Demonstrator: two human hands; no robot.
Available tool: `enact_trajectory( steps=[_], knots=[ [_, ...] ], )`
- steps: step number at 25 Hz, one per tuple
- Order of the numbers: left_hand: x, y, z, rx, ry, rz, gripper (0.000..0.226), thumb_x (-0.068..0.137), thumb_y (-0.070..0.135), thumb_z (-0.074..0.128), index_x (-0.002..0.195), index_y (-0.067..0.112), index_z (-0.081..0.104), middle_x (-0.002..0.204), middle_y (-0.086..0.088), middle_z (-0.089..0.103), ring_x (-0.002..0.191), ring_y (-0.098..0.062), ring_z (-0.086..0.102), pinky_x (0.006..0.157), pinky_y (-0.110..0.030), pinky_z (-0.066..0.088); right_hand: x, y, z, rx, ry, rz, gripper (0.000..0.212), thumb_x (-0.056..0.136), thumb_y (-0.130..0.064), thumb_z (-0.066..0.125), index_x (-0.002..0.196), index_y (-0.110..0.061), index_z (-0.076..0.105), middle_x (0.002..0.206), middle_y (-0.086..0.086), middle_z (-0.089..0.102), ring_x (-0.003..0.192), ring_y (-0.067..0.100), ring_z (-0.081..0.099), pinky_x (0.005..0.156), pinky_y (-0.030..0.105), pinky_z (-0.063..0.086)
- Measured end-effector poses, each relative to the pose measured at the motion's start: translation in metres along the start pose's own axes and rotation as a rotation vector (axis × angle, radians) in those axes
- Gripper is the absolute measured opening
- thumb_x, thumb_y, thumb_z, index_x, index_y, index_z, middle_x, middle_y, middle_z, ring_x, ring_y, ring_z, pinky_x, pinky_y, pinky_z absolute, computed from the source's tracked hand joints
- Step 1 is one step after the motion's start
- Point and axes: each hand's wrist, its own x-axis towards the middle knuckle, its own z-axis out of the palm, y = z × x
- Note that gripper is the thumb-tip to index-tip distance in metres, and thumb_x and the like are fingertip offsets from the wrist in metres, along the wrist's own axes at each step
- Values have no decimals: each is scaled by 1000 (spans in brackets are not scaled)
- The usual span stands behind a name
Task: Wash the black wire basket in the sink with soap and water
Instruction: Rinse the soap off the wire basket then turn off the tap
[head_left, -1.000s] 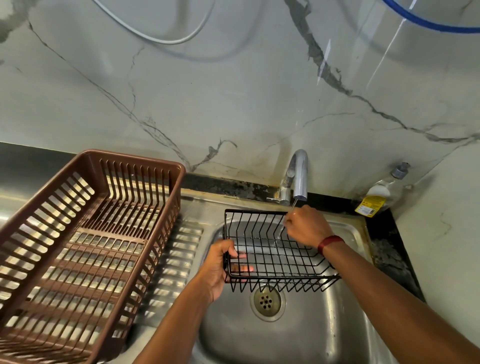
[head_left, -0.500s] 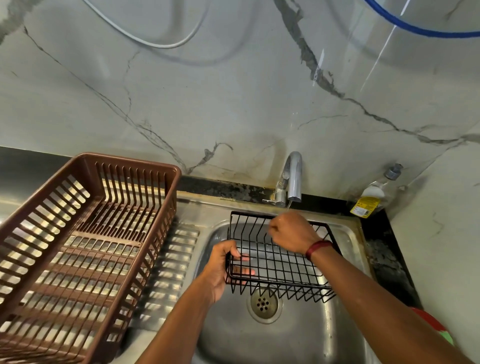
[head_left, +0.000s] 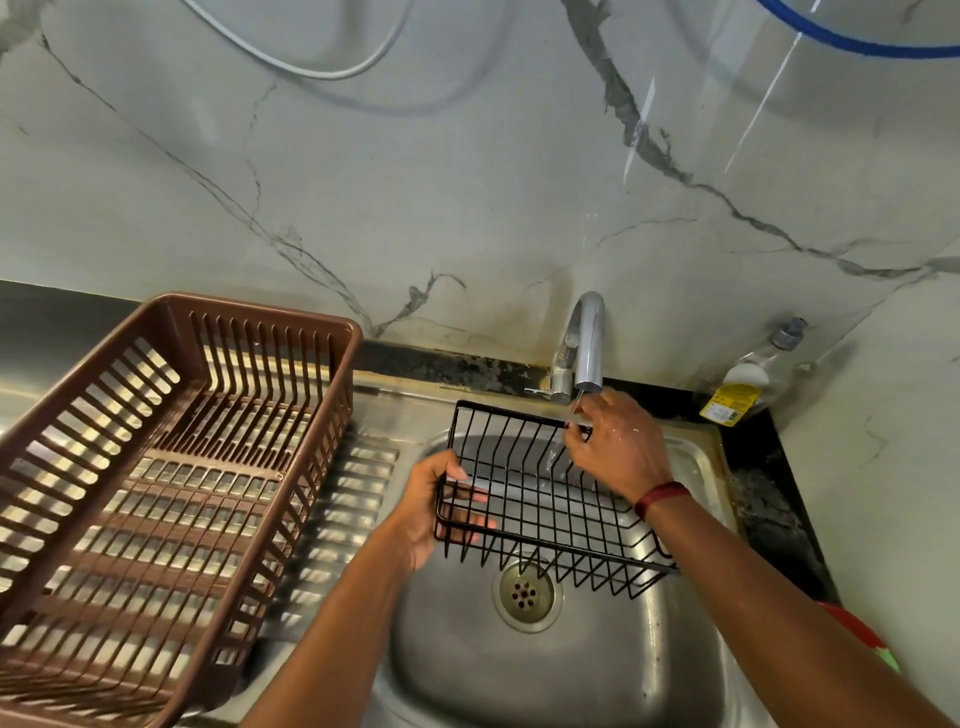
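Black, stiff and light, the wire basket (head_left: 540, 499) hung over the steel sink (head_left: 691, 457), below the chrome tap (head_left: 587, 343). My left hand (head_left: 431, 504) gripped its end; my right hand (head_left: 618, 447) pinched the far rim, probably slippery wet.

**A:** so what kind of room is this?

**B:** home kitchen, pretty clearly. There's a stainless steel sink (head_left: 597, 670) with a ribbed draining board on its left, a chrome tap (head_left: 587, 345) at the back with water running, and a round drain (head_left: 525, 592) in the bottom.

**A:** could be a workshop sink tho?

**B:** nah. A brown plastic dish rack (head_left: 171, 499) sits on the draining board, and a clear bottle with a yellow label (head_left: 748, 376) leans in the corner by the tap. Marble-look wall panels (head_left: 467, 182) behind, dark stone counter edge (head_left: 769, 493) round the sink.
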Motion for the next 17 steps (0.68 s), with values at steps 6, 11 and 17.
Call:
enact_trajectory(
  steps=[6,11,17],
  knots=[
    [8,-6,3,76,-44,-36,89,58,67,75,127,15,55,98,-22,74,88,-44,67,51,-32,53,-11,-4,17,199,-430,57,29,95,-44,51,78,-22,57,72,-5,57,66,12,54,56,22,36],
    [-1,-18,-7,-91,11,49,68,85,67,53,132,17,58,113,-15,75,101,-32,71,95,-46,47,-28,2,16,215,-383,262,35,99,-40,46,69,-23,49,59,-5,52,52,6,47,46,16,24],
    [-24,-71,9,-109,-61,-23,104,59,57,83,148,28,38,139,-11,60,119,-29,65,87,-50,55,-42,6,22,288,-352,494,41,101,-40,40,64,-24,47,61,-4,57,60,16,56,51,22,35]
  ],
)
